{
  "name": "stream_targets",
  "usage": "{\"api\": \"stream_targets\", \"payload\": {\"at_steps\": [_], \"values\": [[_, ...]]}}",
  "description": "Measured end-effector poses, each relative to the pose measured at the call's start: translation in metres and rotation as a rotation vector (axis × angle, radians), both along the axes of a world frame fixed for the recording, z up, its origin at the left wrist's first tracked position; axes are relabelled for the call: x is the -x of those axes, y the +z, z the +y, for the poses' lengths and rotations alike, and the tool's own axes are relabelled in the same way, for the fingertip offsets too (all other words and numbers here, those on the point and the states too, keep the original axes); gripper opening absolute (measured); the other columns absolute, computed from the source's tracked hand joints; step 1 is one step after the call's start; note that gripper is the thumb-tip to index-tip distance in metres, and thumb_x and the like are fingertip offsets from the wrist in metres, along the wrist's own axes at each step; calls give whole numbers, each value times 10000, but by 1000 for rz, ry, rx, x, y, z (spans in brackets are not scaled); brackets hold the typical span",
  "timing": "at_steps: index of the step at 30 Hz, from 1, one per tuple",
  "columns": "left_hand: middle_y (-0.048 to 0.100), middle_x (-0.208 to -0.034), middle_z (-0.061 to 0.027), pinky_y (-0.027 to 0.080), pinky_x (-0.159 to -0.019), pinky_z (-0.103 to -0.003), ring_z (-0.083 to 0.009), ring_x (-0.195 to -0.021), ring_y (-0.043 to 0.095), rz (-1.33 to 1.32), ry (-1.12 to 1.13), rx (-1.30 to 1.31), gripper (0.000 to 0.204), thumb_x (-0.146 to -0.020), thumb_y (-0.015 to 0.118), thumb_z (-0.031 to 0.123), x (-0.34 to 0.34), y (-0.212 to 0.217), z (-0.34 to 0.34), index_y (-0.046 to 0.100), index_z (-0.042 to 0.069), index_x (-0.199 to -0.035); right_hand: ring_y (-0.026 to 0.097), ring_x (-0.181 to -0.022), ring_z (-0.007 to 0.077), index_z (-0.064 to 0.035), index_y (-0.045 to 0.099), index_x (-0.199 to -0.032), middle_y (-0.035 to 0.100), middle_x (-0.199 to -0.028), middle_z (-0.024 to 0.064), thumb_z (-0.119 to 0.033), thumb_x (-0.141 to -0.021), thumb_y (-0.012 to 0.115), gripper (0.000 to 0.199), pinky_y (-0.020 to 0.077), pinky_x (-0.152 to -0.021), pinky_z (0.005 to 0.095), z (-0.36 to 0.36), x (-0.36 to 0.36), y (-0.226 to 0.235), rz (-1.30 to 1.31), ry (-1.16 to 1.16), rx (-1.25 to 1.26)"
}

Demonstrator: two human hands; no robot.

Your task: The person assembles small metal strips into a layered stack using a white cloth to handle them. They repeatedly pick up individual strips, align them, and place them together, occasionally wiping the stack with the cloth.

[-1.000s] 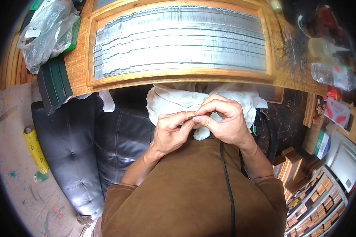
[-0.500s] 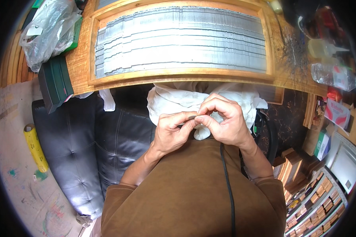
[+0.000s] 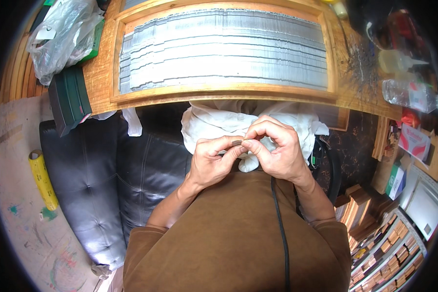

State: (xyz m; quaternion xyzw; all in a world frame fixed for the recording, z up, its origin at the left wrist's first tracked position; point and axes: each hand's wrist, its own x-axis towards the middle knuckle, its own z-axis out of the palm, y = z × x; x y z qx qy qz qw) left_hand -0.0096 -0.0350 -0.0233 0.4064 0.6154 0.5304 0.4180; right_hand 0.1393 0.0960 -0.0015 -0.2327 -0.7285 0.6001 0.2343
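Observation:
In front of my chest, both hands meet fingertip to fingertip above a crumpled white cloth [image 3: 216, 125]. Thumb and index finger of my left hand [image 3: 213, 159] pinch a small dark brown piece [image 3: 237, 142], its short flat side showing between the fingers. My right hand [image 3: 278, 148] has thumb and forefinger pressed together against the end of that piece. Whatever lies between the right fingertips is too small to make out. Ahead of the hands is a wooden-framed tray [image 3: 219, 94] filled with rows of thin, shiny grey strips.
A wooden table [image 3: 100, 92] carries the tray, a plastic bag [image 3: 63, 44] and a dark green box [image 3: 69, 100]. Clear bottles [image 3: 409, 95] lie at the right. Beside me stands a black padded seat [image 3: 90, 180]; a yellow roll [image 3: 44, 180] is left of it. Wooden blocks [image 3: 357, 207] sit low right.
My fingers have shifted slightly, so more of the small brown piece shows at the left fingertips. Both hands stay in nearly the same place.

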Motion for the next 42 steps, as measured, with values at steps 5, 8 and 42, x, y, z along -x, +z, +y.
{"api": "stream_targets", "payload": {"at_steps": [5,8,42], "values": [[818,-969,-144,616,-774,-274,-167,-858,786,-13,9,-21,149,-946,758,-10,-1,-3,0,795,-31,-1088,669,-760,152,24,686,-929,695,-867,74,47,-900,736,63,538,-695,292,6,-9,6,-25,-91,26],[818,-997,-151,629,-817,-286,-191,-903,796,2,35,-55,147,-937,750,-35,0,-9,-3,792,-40,-1079,629,-765,100,-2,692,-941,678,-860,38,63,-932,672,68,519,-702,253,41,-33,41,-9,-228,23],[801,-916,-78,530,-639,-213,-58,-802,701,-491,-201,402,130,-1010,736,91,36,15,37,745,-38,-1010,664,-701,73,51,707,-1055,717,-845,53,-98,-990,768,174,557,-609,227,3,19,-19,-44,-218,707]]}}
